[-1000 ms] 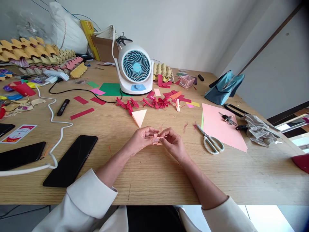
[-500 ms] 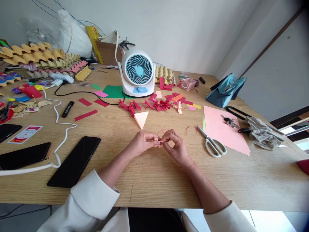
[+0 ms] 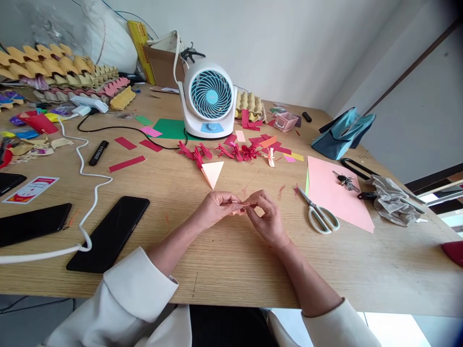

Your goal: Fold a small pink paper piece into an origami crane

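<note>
Between both hands is a small piece of light pink paper [image 3: 237, 210], partly hidden by the fingers. My left hand [image 3: 217, 209] is closed, pinching the paper from the left with thumb and fingers. Closed in a pinch too, my right hand [image 3: 265, 217] grips the paper's right side, its fingertips meeting the left ones. Just beyond the hands lies a folded pale pink paper triangle [image 3: 212, 173]. Farther back, crumpled red paper pieces [image 3: 235, 152] form a row, with a pale twisted paper piece [image 3: 270, 157] at its right end.
White-handled scissors [image 3: 320, 212] lie to the right beside pink sheets [image 3: 336, 197] with keys [image 3: 346, 181] on top. A white fan [image 3: 211, 99] stands at the back. On the left are a black phone [image 3: 110, 233], a white cable [image 3: 97, 193] and a marker [image 3: 99, 153].
The camera view has shifted slightly. Both hands stay together on the pink paper, with only small finger movements; nothing else on the table has moved.
</note>
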The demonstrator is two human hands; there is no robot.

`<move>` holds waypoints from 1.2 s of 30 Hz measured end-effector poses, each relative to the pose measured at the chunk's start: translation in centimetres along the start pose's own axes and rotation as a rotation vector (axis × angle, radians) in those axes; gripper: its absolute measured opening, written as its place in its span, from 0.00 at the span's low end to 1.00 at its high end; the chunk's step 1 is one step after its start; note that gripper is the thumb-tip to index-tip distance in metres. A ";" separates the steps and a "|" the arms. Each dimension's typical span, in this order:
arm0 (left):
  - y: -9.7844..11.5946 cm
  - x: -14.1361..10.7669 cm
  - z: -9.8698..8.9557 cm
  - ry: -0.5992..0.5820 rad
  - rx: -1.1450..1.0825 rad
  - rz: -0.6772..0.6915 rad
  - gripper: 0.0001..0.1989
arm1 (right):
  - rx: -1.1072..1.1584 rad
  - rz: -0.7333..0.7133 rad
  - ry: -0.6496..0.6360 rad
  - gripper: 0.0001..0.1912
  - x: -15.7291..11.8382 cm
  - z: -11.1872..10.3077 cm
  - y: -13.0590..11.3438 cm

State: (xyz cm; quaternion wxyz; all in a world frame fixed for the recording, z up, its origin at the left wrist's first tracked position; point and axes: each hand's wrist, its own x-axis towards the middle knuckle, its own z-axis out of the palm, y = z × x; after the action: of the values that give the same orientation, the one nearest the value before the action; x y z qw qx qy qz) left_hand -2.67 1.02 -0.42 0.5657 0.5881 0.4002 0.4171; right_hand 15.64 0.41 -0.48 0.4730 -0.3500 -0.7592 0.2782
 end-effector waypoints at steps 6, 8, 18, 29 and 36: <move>0.1 -0.2 -0.2 0.027 0.121 0.077 0.14 | -0.006 -0.011 0.023 0.06 0.0 0.2 0.0; 0.2 -0.4 -0.1 0.042 0.206 0.124 0.13 | 0.012 0.032 0.033 0.04 0.0 0.3 0.1; 0.9 -0.8 -0.3 0.142 0.654 0.419 0.10 | 0.180 0.265 -0.013 0.11 0.0 0.2 1.2; 1.0 -0.7 -0.6 0.070 0.890 0.581 0.09 | 0.409 0.555 -0.160 0.18 0.5 -0.6 0.5; 0.9 -0.7 -0.3 0.081 0.859 0.562 0.09 | 0.442 0.619 -0.165 0.19 0.6 -0.4 0.4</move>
State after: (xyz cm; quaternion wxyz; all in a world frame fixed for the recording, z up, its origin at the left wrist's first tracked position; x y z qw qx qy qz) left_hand -3.15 0.39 0.49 0.1230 0.8357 0.3835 0.3733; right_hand 15.95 1.16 -0.27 0.3682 -0.4287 -0.5748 0.5918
